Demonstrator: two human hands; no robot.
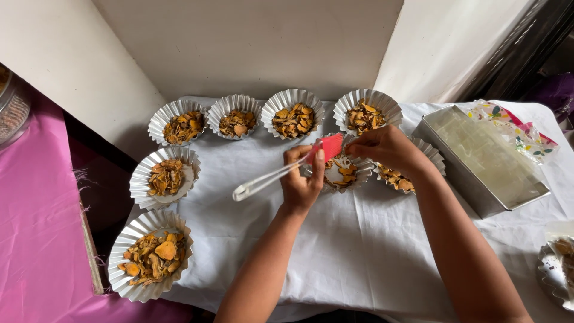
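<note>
Holding the pastry brush (281, 170) in your left hand (302, 179), keep its red head (330, 146) low over the middle foil cup (344, 173). Your right hand (385, 149) pinches the bristle tip; steady it gently so the dried slices (339, 172) stay put.

Soft even daylight, sharp focus, wide-angle bending at edges

A rectangular metal tray (478, 161) lies just right of the right hand, a patterned wrapper (526, 134) behind it. Fluted foil cups of dried orange slices (182, 122) curve away beyond the left hand on a white cloth (359, 245). Pink cloth (36, 227) lies far left.
</note>
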